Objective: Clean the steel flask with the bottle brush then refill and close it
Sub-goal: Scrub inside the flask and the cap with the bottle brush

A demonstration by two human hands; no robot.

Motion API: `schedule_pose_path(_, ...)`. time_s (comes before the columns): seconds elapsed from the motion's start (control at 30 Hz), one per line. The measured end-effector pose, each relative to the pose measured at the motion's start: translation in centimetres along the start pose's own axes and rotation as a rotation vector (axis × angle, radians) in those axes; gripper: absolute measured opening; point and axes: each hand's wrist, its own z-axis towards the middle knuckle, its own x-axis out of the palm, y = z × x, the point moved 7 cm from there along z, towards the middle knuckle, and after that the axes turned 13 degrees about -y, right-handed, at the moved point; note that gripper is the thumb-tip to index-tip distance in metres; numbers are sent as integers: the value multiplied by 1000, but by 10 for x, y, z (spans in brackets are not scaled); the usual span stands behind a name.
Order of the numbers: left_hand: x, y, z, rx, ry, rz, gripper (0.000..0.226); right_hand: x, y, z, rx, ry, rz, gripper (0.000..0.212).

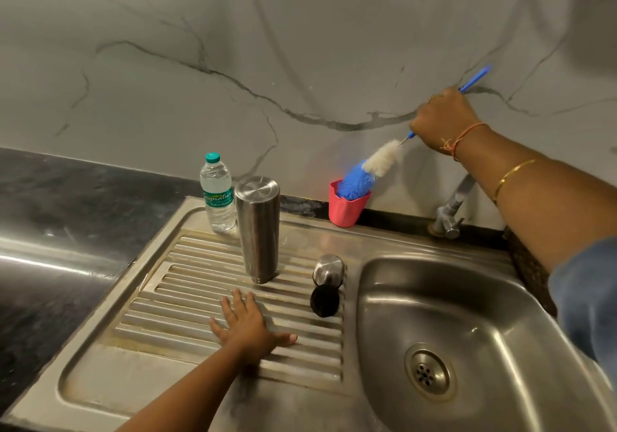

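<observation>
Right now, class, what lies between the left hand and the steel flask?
Nothing: only bare ribbed drainboard separates left hand and steel flask, head view.

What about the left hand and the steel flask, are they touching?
Apart. The head view shows the left hand flat on the drainboard, with bare ridges between its fingertips and the steel flask.

Landmark steel flask [258, 228]: brushed metal, satin sheen. Beneath flask, drainboard [187, 301]: ribbed stainless steel, dull, stained. Left of flask, water bottle [217, 194]: clear glossy plastic. Right of flask, holder [345, 209]: matt pink plastic; bottle brush [370, 168]: fluffy bristles, blue plastic handle.
</observation>
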Motion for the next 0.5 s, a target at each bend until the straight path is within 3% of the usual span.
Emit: schedule_pose_path(0.5,-2,0,-4,29,-60,-52,128,-16,-19,-67,298,116,202,21)
